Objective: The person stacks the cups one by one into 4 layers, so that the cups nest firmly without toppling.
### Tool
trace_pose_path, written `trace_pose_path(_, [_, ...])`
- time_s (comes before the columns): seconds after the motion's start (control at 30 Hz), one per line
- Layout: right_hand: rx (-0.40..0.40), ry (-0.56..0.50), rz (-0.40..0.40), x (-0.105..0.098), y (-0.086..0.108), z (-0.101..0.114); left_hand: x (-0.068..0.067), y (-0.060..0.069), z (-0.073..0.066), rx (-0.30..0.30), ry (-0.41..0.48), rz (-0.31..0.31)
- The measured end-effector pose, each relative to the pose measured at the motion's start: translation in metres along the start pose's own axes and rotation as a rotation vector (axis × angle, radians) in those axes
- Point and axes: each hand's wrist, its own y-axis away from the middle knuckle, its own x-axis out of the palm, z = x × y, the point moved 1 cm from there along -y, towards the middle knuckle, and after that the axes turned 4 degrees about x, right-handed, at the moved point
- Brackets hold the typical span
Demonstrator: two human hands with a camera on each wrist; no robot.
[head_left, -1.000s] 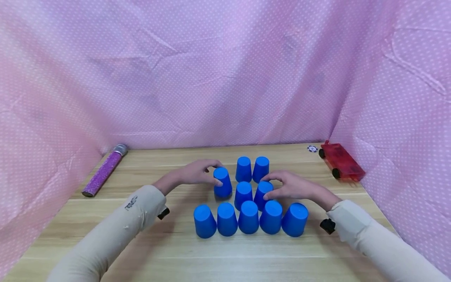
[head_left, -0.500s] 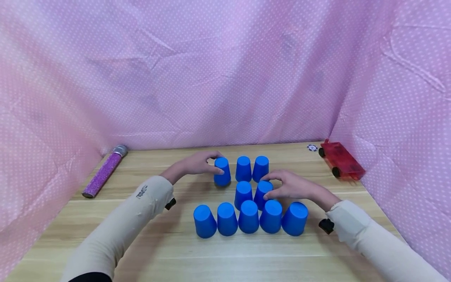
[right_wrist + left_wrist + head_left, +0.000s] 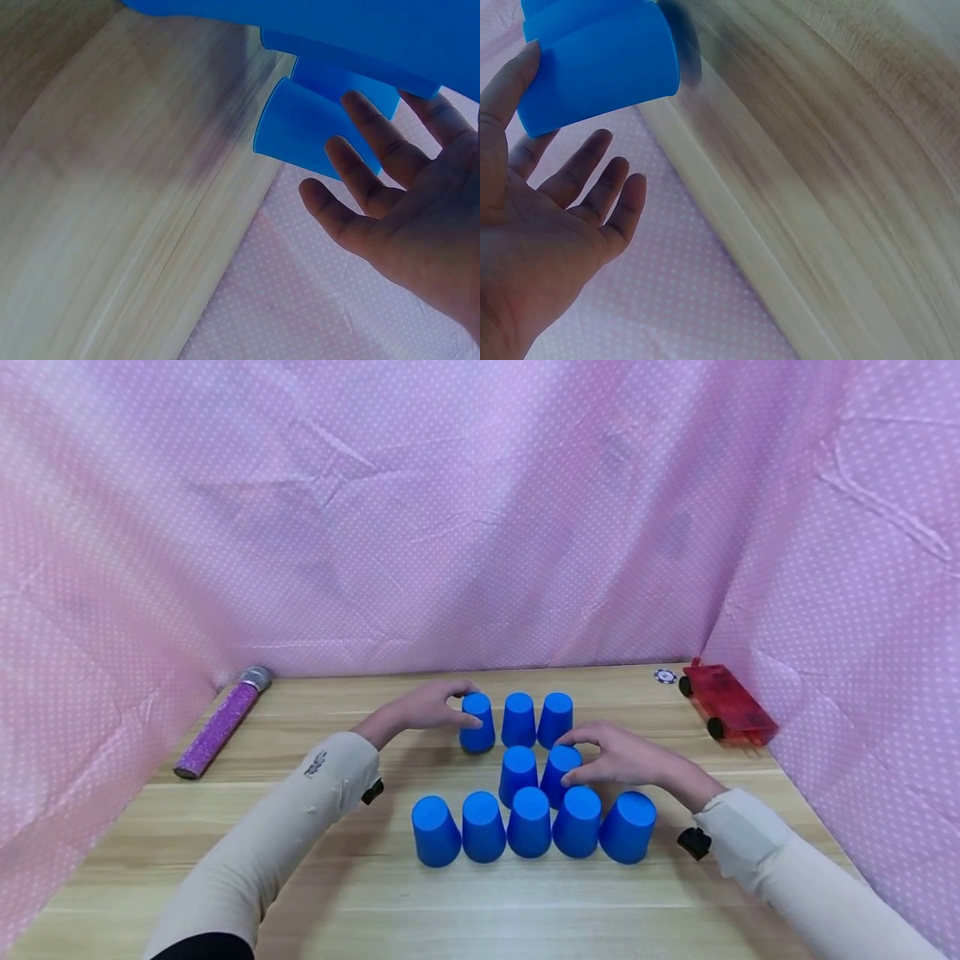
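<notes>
Blue cups stand upside down in three rows. My left hand [image 3: 435, 706] pinches the left cup [image 3: 477, 735] of the back row between thumb and index finger; beside it stand a middle cup [image 3: 518, 722] and a right cup [image 3: 555, 721]. In the left wrist view, the thumb and index finger of my left hand [image 3: 547, 232] are at the cup [image 3: 604, 67], the other fingers spread. My right hand [image 3: 622, 756] pinches the right cup [image 3: 557, 777] of the middle row, next to another cup [image 3: 517, 777]. In the right wrist view, my right hand [image 3: 412, 195] has several fingers free.
Several blue cups line the front row, from a left one [image 3: 437, 833] to a right one [image 3: 628, 828]. A purple microphone [image 3: 221, 727] lies at the left edge of the wooden table [image 3: 360, 893]. At the back right are a round chip [image 3: 665, 677] and a red toy car [image 3: 729, 702].
My left hand has moved its cup away from me, from beside the middle row to the back row, then slightly right toward the cups there. My right hand has stayed in place.
</notes>
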Motion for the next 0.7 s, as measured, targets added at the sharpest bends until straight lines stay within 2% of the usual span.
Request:
trace_pose_path(0.13, [-0.002, -0.002, -0.005, 0.0004, 0.0003, 0.0003, 0.0037, -0.0024, 0.0004, 0.005, -0.015, 0.003])
trace_pose_path(0.43, [-0.028, -0.006, -0.002, 0.0005, -0.0003, 0.0004, 0.0073, -0.0056, 0.0029, 0.001, 0.014, 0.004])
trace_pose_path(0.7, [-0.005, 0.01, -0.01, -0.0003, 0.0008, 0.0025, 0.0086, -0.0088, 0.0033, 0.003, 0.002, 0.002])
